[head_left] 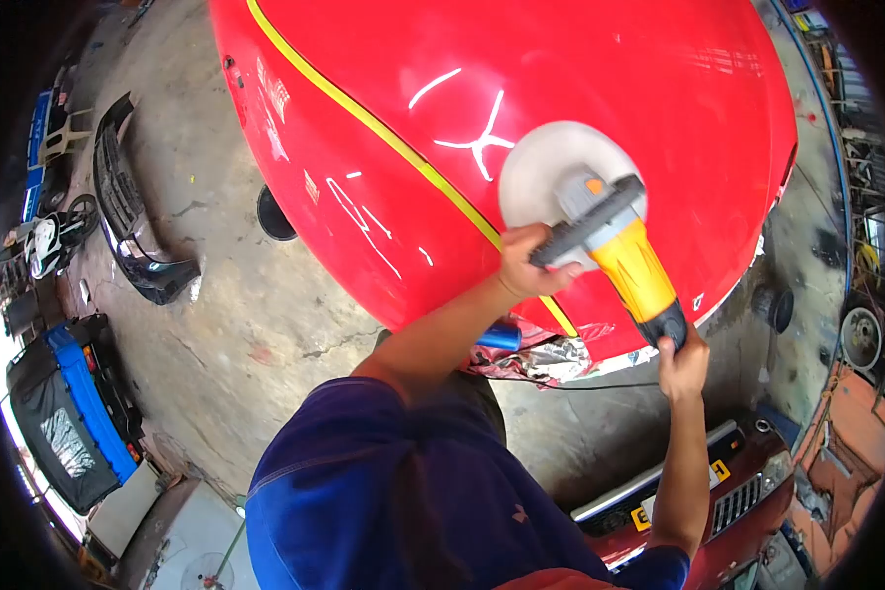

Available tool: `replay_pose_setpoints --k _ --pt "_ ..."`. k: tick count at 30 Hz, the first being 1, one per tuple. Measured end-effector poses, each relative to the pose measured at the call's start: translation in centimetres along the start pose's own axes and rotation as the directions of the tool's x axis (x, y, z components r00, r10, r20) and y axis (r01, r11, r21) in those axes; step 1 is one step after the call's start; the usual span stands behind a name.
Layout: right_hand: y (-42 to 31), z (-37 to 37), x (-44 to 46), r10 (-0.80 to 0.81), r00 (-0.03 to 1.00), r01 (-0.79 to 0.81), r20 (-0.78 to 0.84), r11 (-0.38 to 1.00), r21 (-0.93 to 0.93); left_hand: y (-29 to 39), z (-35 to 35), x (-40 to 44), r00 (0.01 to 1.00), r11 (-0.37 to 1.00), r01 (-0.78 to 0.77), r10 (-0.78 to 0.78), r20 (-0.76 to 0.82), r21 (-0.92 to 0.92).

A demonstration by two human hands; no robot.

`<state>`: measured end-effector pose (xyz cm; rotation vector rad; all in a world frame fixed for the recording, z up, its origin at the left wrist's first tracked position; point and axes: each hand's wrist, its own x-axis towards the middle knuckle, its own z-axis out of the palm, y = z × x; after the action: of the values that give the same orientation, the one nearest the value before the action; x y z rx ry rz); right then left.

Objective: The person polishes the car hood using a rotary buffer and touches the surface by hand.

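A yellow and black polisher [631, 264] with a large white round pad [533, 177] is held over a glossy red car hood [678, 88]. The pad lies on or just above the red paint; its face against the paint is hidden. My left hand [531, 261] is wrapped round the left end of the black front handle. My right hand [683, 362] grips the black rear end of the polisher's body. Yellow tape [374, 123] runs along the panel to the left of the pad and passes by my left wrist.
A black cable [600, 386] runs below the panel's front edge, beside crumpled sheeting [551, 362] and a blue cylinder [500, 337]. A dark bumper [128, 206] lies on the concrete floor at left. A dark red car [728, 516] stands behind my right arm.
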<state>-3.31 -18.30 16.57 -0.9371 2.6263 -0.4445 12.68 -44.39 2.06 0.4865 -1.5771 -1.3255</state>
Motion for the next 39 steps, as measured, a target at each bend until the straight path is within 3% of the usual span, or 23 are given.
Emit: replay_pose_setpoints --k 7,9,10,13,17,22,28,39 --pt "-9.9 5.1 10.0 -0.151 0.988 0.152 0.039 0.988 -0.040 -3.6 -10.2 8.6 0.971 0.956 -0.096 0.151 -0.184 0.276" --pt "-11.6 5.4 11.9 -0.158 0.987 0.160 0.041 0.986 -0.043 -3.7 -10.6 10.9 0.946 0.984 -0.061 0.110 -0.304 0.167" --pt "-12.2 5.4 12.4 -0.160 0.986 0.162 0.036 0.986 -0.051 -3.7 -11.0 11.4 0.954 0.989 -0.015 0.058 -0.295 0.144" --pt "-12.2 5.1 12.5 -0.149 0.988 0.149 0.034 0.989 -0.012 -3.8 -10.7 11.6 0.955 0.978 -0.086 0.135 -0.266 0.189" --pt "-10.5 3.9 11.1 -0.127 0.991 0.130 0.042 0.990 -0.056 -3.7 -8.8 9.5 0.961 0.983 -0.092 0.130 -0.243 0.162" --pt "-8.7 2.7 9.5 -0.125 0.991 0.129 0.043 0.988 -0.087 -3.0 -7.5 6.9 0.981 0.993 -0.022 0.043 -0.188 0.112" --pt "-7.1 2.1 8.3 -0.127 0.991 0.129 0.032 0.989 -0.065 -2.7 -5.9 5.9 0.965 0.991 -0.101 0.119 -0.232 0.090" --pt "-4.9 1.2 6.7 -0.135 0.990 0.137 0.028 0.984 -0.116 -1.7 -4.1 4.0 0.977 0.994 -0.076 0.090 -0.195 0.080"
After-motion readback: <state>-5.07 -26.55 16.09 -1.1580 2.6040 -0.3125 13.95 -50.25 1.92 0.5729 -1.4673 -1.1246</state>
